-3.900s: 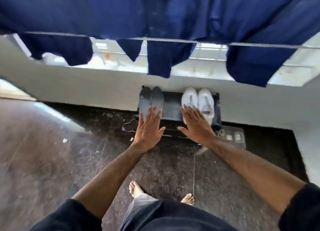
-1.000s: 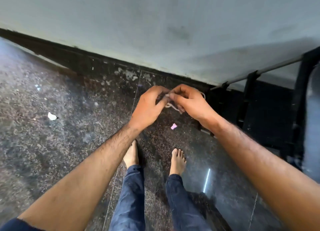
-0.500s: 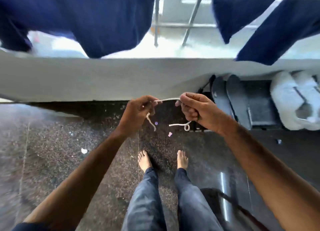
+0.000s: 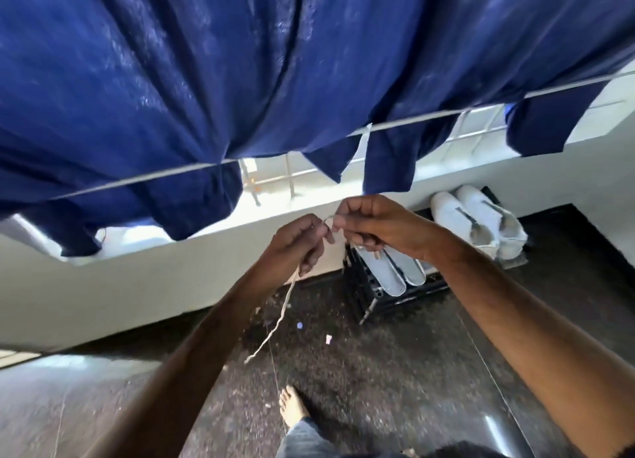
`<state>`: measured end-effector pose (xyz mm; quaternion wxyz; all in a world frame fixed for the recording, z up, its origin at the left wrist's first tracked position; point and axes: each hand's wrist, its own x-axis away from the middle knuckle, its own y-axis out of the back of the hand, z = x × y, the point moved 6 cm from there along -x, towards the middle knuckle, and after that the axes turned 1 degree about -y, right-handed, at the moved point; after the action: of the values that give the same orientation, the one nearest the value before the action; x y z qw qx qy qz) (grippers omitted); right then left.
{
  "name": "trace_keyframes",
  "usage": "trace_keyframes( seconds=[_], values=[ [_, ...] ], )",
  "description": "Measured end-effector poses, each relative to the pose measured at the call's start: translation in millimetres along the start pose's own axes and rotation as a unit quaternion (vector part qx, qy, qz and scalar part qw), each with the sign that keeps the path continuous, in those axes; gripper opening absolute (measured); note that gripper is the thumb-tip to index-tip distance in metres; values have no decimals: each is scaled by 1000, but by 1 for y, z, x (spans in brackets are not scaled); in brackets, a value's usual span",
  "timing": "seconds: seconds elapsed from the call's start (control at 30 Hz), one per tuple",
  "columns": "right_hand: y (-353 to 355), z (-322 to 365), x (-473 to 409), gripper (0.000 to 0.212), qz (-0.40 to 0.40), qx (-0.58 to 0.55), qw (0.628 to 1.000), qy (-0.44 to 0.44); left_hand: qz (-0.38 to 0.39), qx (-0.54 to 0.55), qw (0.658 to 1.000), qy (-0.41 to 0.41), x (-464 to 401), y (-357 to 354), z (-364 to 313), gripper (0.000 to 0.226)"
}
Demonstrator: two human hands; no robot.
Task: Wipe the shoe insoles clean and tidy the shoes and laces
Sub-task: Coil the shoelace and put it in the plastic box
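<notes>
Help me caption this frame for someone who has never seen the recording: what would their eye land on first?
First the dark blue cloth draped over a line and filling the upper half of the view. Next, at centre, the left hand and right hand pinch a pale shoelace between them, its loose end dangling from the left hand above the dark floor. Behind the right hand, white shoes and grey insoles sit on a black rack by the wall.

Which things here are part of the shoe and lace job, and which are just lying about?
Job:
- shoelace, held by left hand and right hand
- white shoes
- grey insoles
- black rack

Lying about:
- blue laundry
- floor scraps
</notes>
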<state>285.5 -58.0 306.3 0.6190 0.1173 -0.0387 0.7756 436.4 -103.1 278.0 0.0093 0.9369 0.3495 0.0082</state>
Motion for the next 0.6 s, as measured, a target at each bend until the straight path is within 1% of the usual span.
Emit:
trace_keyframes(
  seconds=[0.07,0.17,0.23,0.27,0.37,0.43,0.47,0.53,0.57,0.6],
  values=[
    [22,3,35,25,-12,-44,999,7,-14,-3,1000,9,-7,-29,-13,28],
    [68,-1,94,27,-30,-157,987,25,-4,-19,1000,18,-14,-80,-17,31],
    [101,-2,135,31,-36,-202,978,50,25,-36,999,21,-20,-119,-14,32],
    [115,-3,155,34,-39,-204,976,61,48,-47,998,17,-24,-140,-14,32],
    [155,-4,211,36,-52,-164,982,72,116,-68,991,12,-37,-208,-18,30],
    [181,-7,240,35,-76,-112,989,66,142,-49,989,12,-46,-252,-28,29],
    [192,-9,252,32,-87,-74,992,61,147,-30,989,10,-52,-272,-33,30],
    [212,-12,272,28,-105,6,994,41,145,12,989,0,-67,-310,-47,40],
    [220,-14,280,27,-109,34,993,29,142,32,989,-4,-76,-327,-54,41],
    [228,-15,287,25,-109,52,992,21,136,50,989,-5,-86,-343,-61,37]
  ],
)
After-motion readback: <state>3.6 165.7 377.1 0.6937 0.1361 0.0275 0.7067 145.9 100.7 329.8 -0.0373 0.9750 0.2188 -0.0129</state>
